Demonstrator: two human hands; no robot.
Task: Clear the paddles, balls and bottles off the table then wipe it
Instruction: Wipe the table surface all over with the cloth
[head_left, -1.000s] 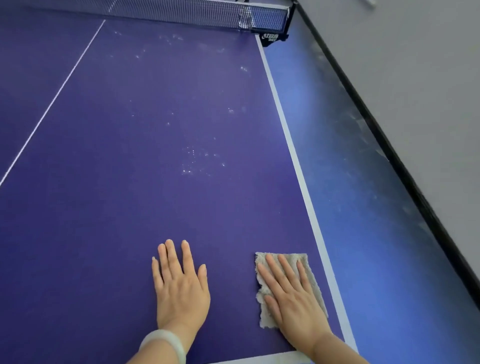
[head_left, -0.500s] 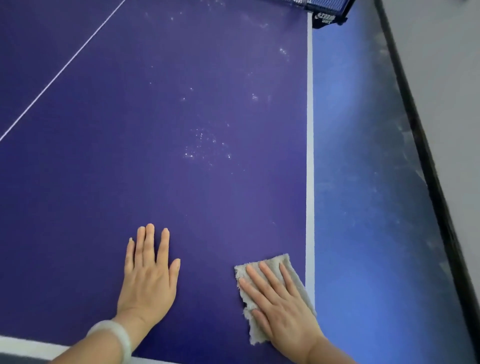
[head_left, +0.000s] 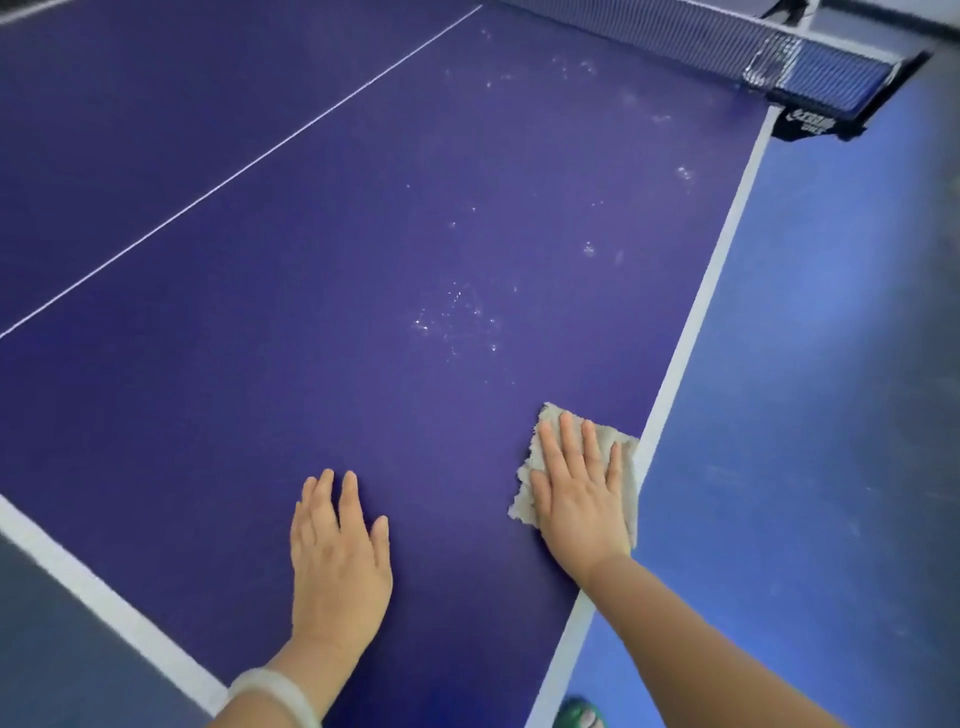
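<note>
Both our hands lie flat on the purple table (head_left: 311, 249).
It runs up to the net (head_left: 727, 39); our left hand (head_left: 337, 566) rests relaxed on the bare surface, our right hand (head_left: 582, 499) presses straight fingers on the grey cloth (head_left: 551, 415) beside the white side line, near pale specks (head_left: 457, 317).

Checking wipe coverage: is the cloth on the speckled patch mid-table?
No: the cloth under the right hand lies by the white side line, short of the speckles, which sit bare farther up.
</note>
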